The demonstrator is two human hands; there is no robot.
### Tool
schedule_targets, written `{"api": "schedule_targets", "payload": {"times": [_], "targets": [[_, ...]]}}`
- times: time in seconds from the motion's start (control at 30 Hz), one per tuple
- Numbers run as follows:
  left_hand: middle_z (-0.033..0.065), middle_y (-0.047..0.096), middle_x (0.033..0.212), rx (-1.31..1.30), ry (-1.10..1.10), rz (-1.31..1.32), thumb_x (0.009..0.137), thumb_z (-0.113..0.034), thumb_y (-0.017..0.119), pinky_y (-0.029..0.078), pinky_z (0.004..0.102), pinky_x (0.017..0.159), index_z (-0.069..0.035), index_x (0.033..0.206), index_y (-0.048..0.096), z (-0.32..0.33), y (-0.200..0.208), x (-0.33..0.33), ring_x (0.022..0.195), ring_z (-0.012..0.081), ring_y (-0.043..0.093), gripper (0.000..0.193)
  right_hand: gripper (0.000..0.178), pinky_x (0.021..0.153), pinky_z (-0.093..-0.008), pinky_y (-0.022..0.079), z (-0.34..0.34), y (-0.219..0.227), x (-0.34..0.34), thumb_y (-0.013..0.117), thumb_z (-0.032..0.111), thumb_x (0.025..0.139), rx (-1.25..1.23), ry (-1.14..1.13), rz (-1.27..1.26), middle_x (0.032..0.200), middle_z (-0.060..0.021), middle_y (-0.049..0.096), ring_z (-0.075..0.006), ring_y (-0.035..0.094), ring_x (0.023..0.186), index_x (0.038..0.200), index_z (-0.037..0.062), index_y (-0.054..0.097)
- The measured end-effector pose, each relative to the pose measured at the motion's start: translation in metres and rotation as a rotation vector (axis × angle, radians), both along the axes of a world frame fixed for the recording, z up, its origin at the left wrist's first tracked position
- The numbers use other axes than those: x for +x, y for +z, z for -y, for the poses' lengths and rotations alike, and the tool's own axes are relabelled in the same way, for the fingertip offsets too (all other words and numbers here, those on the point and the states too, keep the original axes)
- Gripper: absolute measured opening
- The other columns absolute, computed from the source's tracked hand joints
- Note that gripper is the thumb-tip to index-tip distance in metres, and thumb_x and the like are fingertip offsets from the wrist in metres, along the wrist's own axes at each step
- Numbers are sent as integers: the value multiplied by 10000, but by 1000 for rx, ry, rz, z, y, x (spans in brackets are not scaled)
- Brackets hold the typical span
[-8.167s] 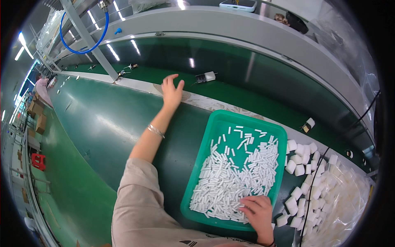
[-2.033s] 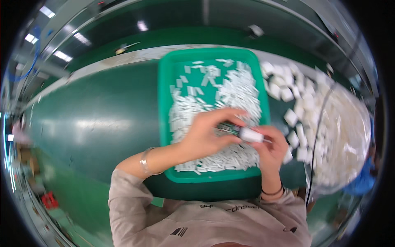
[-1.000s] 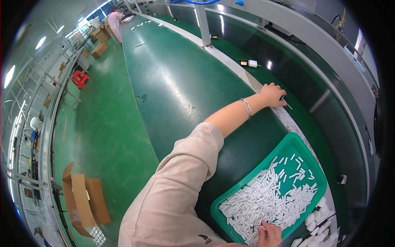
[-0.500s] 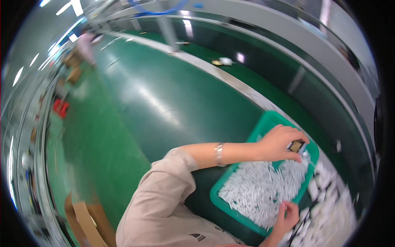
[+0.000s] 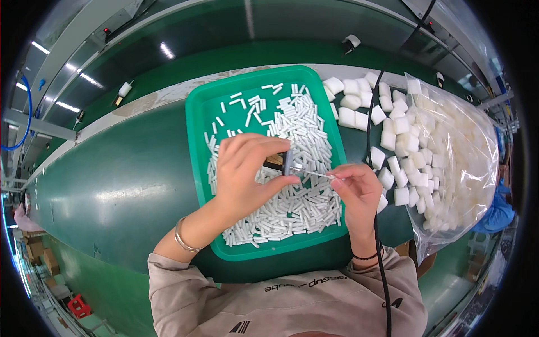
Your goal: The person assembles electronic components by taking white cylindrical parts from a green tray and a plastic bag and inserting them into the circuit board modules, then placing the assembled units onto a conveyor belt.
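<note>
My left hand (image 5: 241, 168) grips a small black part (image 5: 275, 161) with a tan face and a clear end, holding it above the tray's middle. From the right, my right hand (image 5: 359, 188) pinches a thin pale stick (image 5: 314, 173) between thumb and fingertips. The stick's other end meets the clear end of the part; whether it goes inside cannot be made out. Below both hands is a green plastic tray (image 5: 196, 129) with many short white sticks (image 5: 306, 121), heaped at its right and near sides and scattered at the far left.
White foam-like blocks (image 5: 351, 117) lie right of the tray, beside a clear plastic bag (image 5: 457, 163) full of more. A black cable (image 5: 369, 123) hangs down past my right arm. Beyond the ledge, a dark green conveyor (image 5: 224, 50) carries a few small black-and-white parts (image 5: 124, 90).
The head view has swung round to face the tray. My hands, apart before, have come together over it, and the stick in my right hand now meets the part in my left.
</note>
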State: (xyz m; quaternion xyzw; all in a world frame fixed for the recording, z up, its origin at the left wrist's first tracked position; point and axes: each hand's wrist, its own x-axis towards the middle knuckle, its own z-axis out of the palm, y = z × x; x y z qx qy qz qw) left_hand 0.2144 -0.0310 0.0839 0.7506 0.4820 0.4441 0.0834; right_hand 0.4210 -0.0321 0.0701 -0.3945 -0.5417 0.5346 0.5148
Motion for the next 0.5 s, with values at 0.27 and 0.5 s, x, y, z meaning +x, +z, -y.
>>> {"api": "schedule_targets", "payload": {"times": [0.27, 0.5], "targets": [[-31, 606, 890, 100, 49, -65, 490, -230, 762, 348, 292, 702, -123, 874, 584, 0, -3, -2, 812, 165, 529, 436, 138, 719, -249, 464, 0, 2, -5, 608, -74, 719, -7, -4, -14, 836, -116, 596, -169, 586, 797, 840, -41, 550], [-22, 603, 880, 256, 3, -110, 502, -193, 745, 370, 270, 640, -122, 843, 600, 2, -2, 0, 744, 156, 532, 377, 113, 650, -227, 446, -3, 0, -5, 653, -40, 668, 131, -105, 276, 772, -84, 627, -148, 580, 707, 765, -10, 603]]}}
